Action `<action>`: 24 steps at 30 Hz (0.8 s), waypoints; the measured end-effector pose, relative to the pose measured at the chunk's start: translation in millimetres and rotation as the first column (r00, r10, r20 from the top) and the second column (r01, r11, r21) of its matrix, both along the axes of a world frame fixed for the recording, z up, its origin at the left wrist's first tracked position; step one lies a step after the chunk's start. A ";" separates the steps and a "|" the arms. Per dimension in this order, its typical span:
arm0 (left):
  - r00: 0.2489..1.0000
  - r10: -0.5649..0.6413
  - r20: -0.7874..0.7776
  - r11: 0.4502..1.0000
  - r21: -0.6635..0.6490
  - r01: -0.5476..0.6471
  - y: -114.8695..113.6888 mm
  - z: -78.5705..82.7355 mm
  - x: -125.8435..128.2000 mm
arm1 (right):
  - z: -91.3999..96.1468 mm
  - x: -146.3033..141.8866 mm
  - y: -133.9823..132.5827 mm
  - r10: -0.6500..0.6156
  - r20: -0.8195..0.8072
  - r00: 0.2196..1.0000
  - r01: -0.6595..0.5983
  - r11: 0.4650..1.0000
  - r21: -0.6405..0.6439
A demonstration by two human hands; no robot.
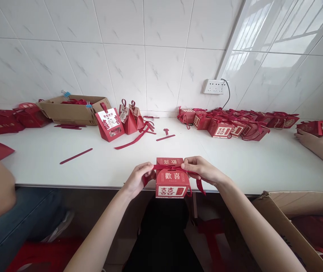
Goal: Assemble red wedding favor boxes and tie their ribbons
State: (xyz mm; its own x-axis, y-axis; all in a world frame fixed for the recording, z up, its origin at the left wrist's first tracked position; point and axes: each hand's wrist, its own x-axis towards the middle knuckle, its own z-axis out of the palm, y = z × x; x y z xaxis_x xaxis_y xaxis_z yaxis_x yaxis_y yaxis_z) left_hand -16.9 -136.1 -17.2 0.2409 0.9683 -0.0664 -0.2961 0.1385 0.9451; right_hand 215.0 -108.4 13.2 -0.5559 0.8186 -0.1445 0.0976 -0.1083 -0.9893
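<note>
A small red gift box (173, 185) with gold lettering and a white front panel stands at the table's front edge, its near side reaching past the edge. Across its top runs a dark red ribbon (159, 166), gathered into a knot at the middle. My left hand (139, 177) pinches the ribbon at the box's left side. On the right, my right hand (202, 169) pinches the ribbon near the knot, and a loose tail hangs below the fingers. Whether the knot is tight I cannot tell.
Finished-looking red boxes (220, 128) cluster at the back right. Triangular boxes (110, 126) and a cardboard carton (73, 119) stand back left. Red strips (76, 155) lie about. Another person's hand (310, 140) touches a box at far right. An open carton (280, 223) stands lower right.
</note>
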 end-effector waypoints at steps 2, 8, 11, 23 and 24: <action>1.000 0.025 0.009 1.000 0.002 -0.025 -0.1 -2.0 1.7 | -0.4 0.5 0.2 -0.006 -0.018 1.000 0.005 1.000 -0.029; 0.997 0.066 0.026 0.998 -0.001 -0.066 1.7 -9.6 4.3 | -7.1 4.6 1.9 0.005 -0.086 0.996 -0.013 0.996 -0.088; 0.997 0.077 0.031 0.997 0.004 -0.077 3.4 -13.3 3.5 | -9.8 7.8 2.8 0.037 -0.077 0.996 -0.045 0.993 -0.112; 0.999 -0.013 -0.032 1.000 0.023 0.013 8.8 -17.9 -3.8 | -23.3 13.1 6.7 0.014 -0.073 0.997 -0.029 0.978 -0.208; 0.998 -0.035 -0.046 0.999 0.015 0.036 9.1 -17.9 -5.0 | -24.7 13.2 6.3 0.012 -0.073 0.997 -0.026 0.982 -0.188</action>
State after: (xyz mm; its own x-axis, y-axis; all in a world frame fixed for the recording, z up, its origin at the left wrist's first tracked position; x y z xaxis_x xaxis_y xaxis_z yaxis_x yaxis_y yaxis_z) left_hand -21.9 -127.0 -35.1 0.2719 0.9603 -0.0625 -0.2477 0.1326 0.9597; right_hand 228.2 -102.1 -11.5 -0.5857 0.7693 -0.2552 0.0315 -0.2929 -0.9556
